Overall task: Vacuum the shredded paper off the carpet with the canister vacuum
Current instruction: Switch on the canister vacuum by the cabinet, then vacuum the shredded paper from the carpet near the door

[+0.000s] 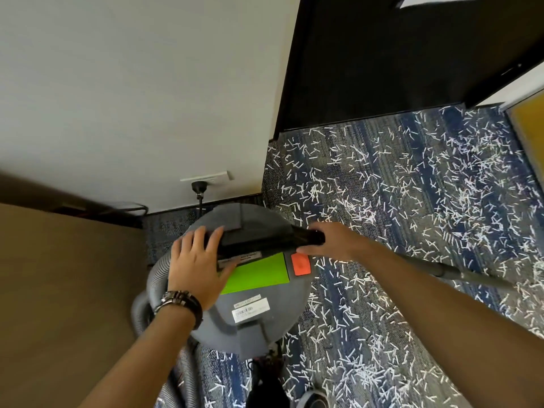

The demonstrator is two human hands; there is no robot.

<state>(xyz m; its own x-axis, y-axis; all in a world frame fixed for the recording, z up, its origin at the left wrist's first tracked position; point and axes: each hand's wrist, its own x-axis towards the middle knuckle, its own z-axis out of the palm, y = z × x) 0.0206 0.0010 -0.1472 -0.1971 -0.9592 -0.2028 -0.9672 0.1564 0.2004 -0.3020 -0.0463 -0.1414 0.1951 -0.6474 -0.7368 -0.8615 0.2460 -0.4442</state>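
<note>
The person is bending over the vacuum (250, 316), which is sitting on the carpet (368, 148) close to the wall (132, 83), just left of the mess. Both arms are reaching down to its grey lid.

The left hand (195, 260) is lying flat on the lid with the fingers straight and spread. Its fingertips are overlapping the left end of the black handle (265, 242), and it is gripping nothing. A watch (179, 301) is showing on that wrist. The right hand (332, 241) is closing round the right end of the handle, fingers curling over the top and the thumb lying along the near side.

Between the two hands, a green label (259, 273) and an orange button (300, 264) are showing on the lid, the button just below the right thumb. A barcode sticker (250, 309) is sitting nearer the person.

The grey hose (159, 272) is looping round the left side of the vacuum and trailing down toward the person's feet. The wand (450, 272) is lying on the carpet to the right, partly hidden behind the right forearm.

White paper (441, 187) is lying scattered across the blue and grey carpet, from the foot of the dark door (397, 60) down past the vacuum's right side, and thickest toward the far right. A black plug (199, 188) is sitting in the outlet (207, 175) on the wall behind the vacuum. A brown panel (59, 290) is filling the left edge.
</note>
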